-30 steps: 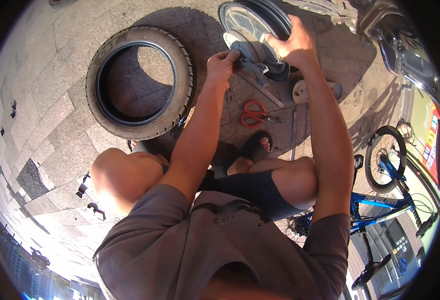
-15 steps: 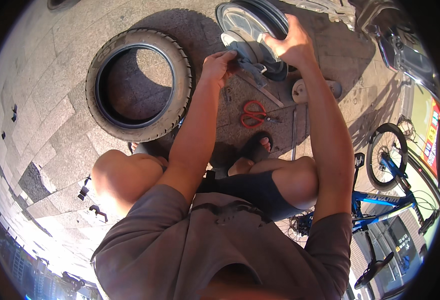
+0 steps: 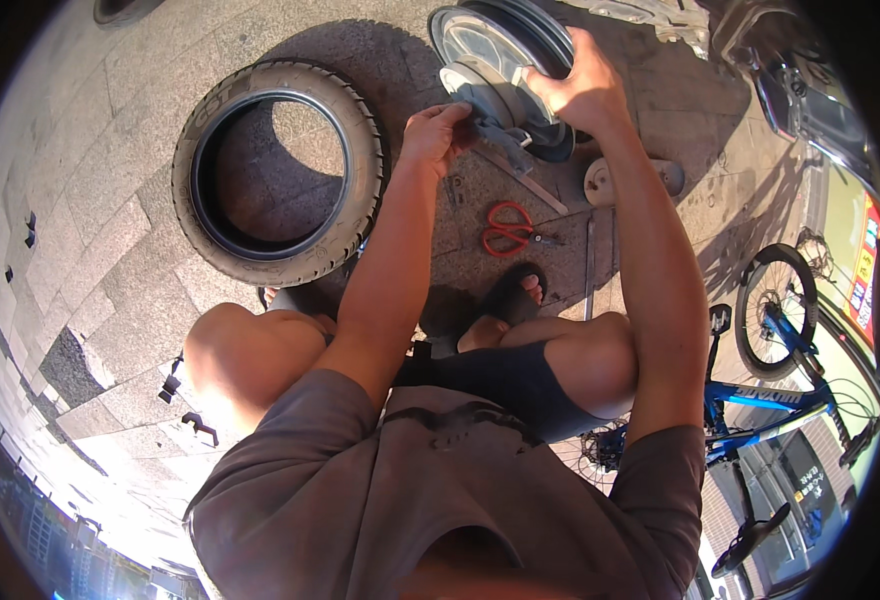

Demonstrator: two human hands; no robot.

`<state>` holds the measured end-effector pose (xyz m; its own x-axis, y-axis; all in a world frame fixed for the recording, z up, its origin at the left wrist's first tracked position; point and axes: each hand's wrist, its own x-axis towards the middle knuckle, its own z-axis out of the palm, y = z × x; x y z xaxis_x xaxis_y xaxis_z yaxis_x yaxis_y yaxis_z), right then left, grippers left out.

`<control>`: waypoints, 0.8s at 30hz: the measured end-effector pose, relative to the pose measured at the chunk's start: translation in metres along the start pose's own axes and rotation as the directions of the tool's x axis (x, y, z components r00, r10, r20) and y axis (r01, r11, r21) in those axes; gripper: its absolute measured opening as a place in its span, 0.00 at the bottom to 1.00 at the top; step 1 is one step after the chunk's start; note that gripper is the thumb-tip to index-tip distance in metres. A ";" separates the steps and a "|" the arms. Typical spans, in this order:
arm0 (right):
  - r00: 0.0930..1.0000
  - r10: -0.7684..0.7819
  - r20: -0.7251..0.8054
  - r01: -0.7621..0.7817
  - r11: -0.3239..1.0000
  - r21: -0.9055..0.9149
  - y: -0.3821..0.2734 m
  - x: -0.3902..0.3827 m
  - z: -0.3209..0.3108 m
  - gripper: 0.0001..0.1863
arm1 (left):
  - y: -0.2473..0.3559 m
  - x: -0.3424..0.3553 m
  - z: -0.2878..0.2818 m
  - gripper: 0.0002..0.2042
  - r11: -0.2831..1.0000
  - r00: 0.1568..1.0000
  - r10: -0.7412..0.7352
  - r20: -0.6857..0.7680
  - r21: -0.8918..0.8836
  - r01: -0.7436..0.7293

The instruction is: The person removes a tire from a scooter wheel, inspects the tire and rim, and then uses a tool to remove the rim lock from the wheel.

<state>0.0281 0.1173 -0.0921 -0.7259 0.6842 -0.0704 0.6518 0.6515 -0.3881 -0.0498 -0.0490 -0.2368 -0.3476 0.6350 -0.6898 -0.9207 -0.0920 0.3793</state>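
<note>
Here: one wheel rim (image 3: 488, 48), grey metal with a round hub, tilted, at top centre. Right hand (image 3: 588, 92), clamped on the rim's right side, thumb inward. Left hand (image 3: 432, 138), apart from the right, thumb and fingers drawn together beside the hub's lower left; whether they grip anything, cannot tell. One dark tyre (image 3: 362, 180), on its side on the pavement (image 3: 110, 190), left of the left forearm. One pair of red-handled scissors (image 3: 506, 232), below the rim. One flat metal bar (image 3: 537, 188), near the scissors. One blue bicycle (image 3: 760, 397), far right.
</note>
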 end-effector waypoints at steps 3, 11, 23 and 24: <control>1.000 -0.011 -0.016 0.010 0.999 -0.037 0.000 0.002 0.002 0.40 | -0.006 0.007 -0.003 0.08 0.997 0.999 0.018 -0.040 0.071 -0.016; 0.996 -0.066 -0.056 0.068 0.997 0.034 0.004 -0.002 0.003 0.41 | -0.012 0.002 -0.006 0.10 0.998 0.999 0.052 0.010 0.025 -0.052; 0.999 -0.026 -0.021 0.026 1.000 -0.001 0.000 0.002 0.002 0.41 | -0.027 0.002 -0.007 0.10 0.884 0.925 0.373 0.074 0.274 -0.379; 0.999 -0.031 -0.026 0.031 1.000 -0.006 0.001 0.002 0.003 0.41 | -0.027 0.001 -0.008 0.10 0.890 0.923 0.378 0.079 0.245 -0.385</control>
<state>0.0266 0.1184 -0.0958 -0.7397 0.6720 -0.0343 0.6305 0.6744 -0.3844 -0.0266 -0.0516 -0.2525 -0.6543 0.6117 -0.4446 -0.6421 -0.1389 0.7539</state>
